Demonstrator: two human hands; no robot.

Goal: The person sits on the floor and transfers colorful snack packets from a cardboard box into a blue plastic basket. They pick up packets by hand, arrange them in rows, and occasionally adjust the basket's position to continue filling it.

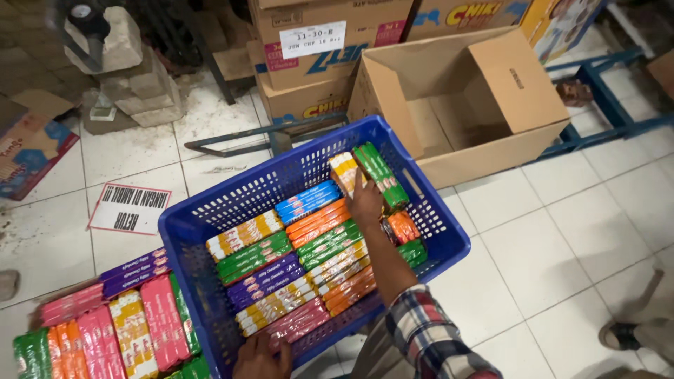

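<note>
Plastic, foil, card and tile

Glossy wrapped packs (309, 242) fill a blue plastic crate (210, 217); at one o'clock, matt cardboard box (516, 88); smooth floor tiles (554, 238).

White tiled floor (562, 245) underfoot, grubby toward the far left corner. On it sits a blue plastic crate (189, 231), and just beyond that an open cardboard box (519, 91) tipped on its side. Stacked cartons (316, 70) stand along the far edge, a blue metal frame (604, 98) to the far right. A white printed sign (130, 208) lies flat on the tiles left of the crate, stone blocks (133, 77) piled behind it, a flattened printed carton (28, 151) at the left edge.
</note>
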